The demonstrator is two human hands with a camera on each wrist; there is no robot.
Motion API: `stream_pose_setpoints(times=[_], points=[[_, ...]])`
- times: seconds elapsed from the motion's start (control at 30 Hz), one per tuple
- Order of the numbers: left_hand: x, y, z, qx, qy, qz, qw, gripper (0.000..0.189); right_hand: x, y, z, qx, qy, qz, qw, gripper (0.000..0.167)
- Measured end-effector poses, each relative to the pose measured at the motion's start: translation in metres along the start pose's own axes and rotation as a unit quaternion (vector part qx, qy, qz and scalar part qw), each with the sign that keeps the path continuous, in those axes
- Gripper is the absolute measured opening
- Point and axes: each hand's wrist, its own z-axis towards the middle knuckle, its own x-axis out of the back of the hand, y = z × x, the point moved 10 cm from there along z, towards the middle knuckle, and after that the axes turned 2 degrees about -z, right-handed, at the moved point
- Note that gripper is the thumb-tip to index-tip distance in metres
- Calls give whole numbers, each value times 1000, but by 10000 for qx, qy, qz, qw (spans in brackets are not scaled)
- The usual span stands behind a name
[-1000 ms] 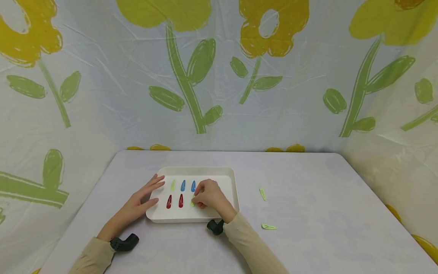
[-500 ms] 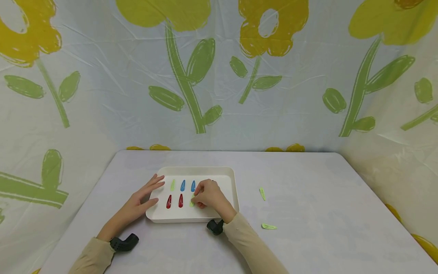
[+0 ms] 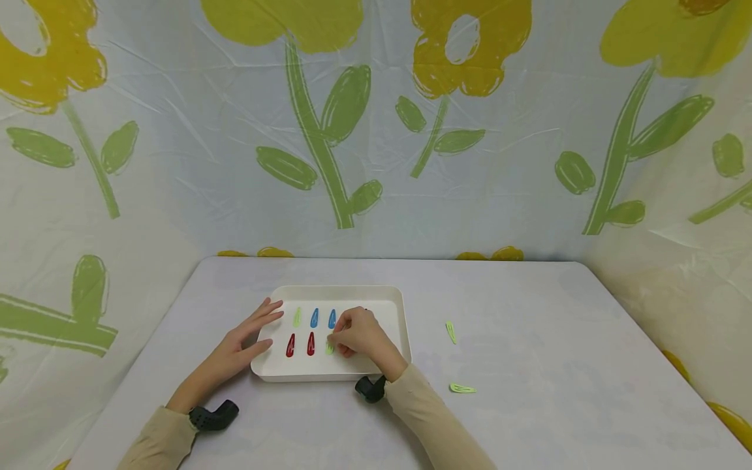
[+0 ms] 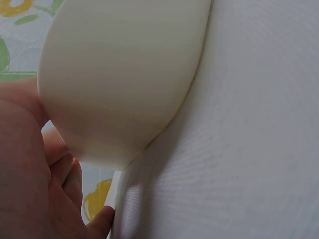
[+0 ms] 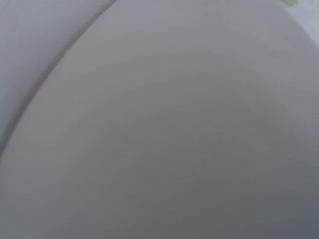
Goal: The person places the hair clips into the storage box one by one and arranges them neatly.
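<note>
A white tray [image 3: 384, 310] lies on the table, its left edge touched by my left hand [image 3: 235, 349] with spread, fairly straight fingers. My right hand [image 3: 360, 334] pinches a light green snap hair clip [image 3: 329, 349] at the right end of the front row, partly covered by the fingers. Two red hair clips [image 3: 311, 344] lie left of it. Behind them are a light green clip [image 3: 297, 317] and two blue clips [image 3: 314, 318]. The left wrist view shows the tray's outer wall [image 4: 124, 74] beside my hand; the tray side [image 5: 159, 124] fills the right wrist view, hiding the right hand.
Two more light green hair clips lie on the table right of the tray, one farther back [image 3: 450, 332] and one nearer [image 3: 462, 388]. A flower-printed curtain [image 3: 499, 196] stands behind the table [image 3: 529, 326] and along its sides.
</note>
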Motion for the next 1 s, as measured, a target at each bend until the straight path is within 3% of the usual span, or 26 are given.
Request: stream_pose_setpoints(times=[1.0], points=[[-1, 0, 1, 92, 18, -80, 9999, 50, 9, -1, 1, -25, -70, 70, 9999, 17]])
